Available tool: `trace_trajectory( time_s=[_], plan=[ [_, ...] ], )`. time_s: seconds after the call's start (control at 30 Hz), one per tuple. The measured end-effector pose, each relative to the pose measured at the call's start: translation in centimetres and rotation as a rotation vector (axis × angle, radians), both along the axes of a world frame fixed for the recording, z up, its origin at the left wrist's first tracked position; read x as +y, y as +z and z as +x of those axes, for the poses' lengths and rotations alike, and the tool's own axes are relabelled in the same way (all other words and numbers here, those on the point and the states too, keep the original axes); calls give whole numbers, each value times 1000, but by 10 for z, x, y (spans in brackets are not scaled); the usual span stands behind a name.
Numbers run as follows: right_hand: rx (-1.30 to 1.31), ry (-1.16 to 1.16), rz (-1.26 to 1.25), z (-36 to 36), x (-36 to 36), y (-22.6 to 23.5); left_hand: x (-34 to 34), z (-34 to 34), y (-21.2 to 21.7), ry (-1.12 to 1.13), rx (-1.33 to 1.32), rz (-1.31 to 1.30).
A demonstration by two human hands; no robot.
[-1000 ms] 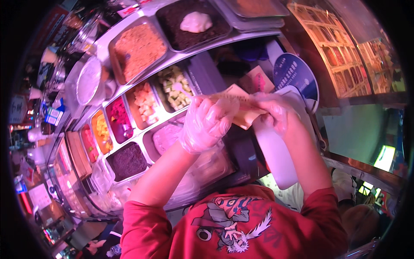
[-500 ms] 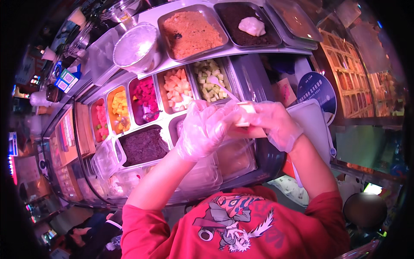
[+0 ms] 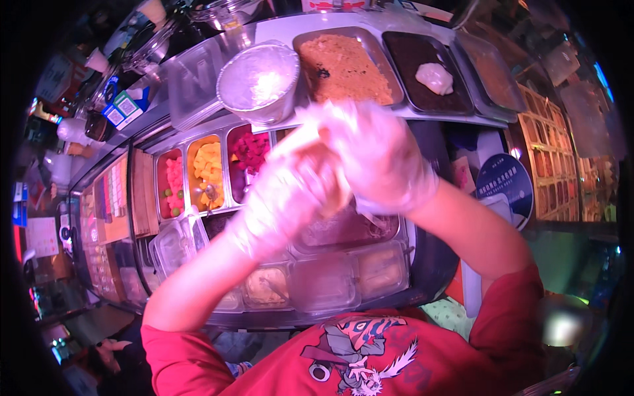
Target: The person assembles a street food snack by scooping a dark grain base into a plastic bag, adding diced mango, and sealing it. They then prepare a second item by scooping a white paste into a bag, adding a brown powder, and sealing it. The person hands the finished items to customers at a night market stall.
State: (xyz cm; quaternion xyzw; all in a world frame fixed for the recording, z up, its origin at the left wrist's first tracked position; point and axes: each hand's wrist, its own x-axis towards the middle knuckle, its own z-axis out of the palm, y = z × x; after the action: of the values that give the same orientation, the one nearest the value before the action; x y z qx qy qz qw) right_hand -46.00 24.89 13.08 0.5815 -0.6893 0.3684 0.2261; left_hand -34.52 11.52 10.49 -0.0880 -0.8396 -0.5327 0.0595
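Both hands wear clear plastic gloves and are blurred, meeting over the food containers. My left hand (image 3: 287, 201) is closed around a pale cream-coloured thing (image 3: 295, 140), too smeared to name. Just above and right of it, my right hand (image 3: 380, 155) has its fingers bent over the upper part of that thing; it looks closed as well. Beneath the hands the middle of the counter is hidden. Left of them are pans of dark pink fruit cubes (image 3: 249, 150), yellow fruit cubes (image 3: 208, 162) and light red fruit pieces (image 3: 174, 178).
Behind the hands stand a bowl (image 3: 257, 79), a tray of orange-brown crumbs (image 3: 347, 66) and a dark tray with a white blob (image 3: 434, 78). Lidded clear containers (image 3: 322, 284) line the near edge. A round blue sign (image 3: 505, 181) is at the right.
My hands have moved up and left in the picture, and my right hand now lies higher than the left. The white spoon in the green cubes is now hidden from view.
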Motion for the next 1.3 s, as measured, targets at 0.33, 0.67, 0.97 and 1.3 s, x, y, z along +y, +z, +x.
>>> trace_trajectory(
  time_s=[0.33,0.67,0.97,1.3],
  plan=[
    [47,-278,-39,-141,-177,-20,-163,-83,40,-148,-42,-457],
    [23,-327,324,-148,-203,-65,-168,-139,11,-141,-680,-415],
    [-1247,195,-160,-133,-85,-19,-168,-143,-18,-17,-503,-273],
    [-1053,-380,-308,-322,73,-13,-119,-153,78,77,-620,-592]
  ],
)
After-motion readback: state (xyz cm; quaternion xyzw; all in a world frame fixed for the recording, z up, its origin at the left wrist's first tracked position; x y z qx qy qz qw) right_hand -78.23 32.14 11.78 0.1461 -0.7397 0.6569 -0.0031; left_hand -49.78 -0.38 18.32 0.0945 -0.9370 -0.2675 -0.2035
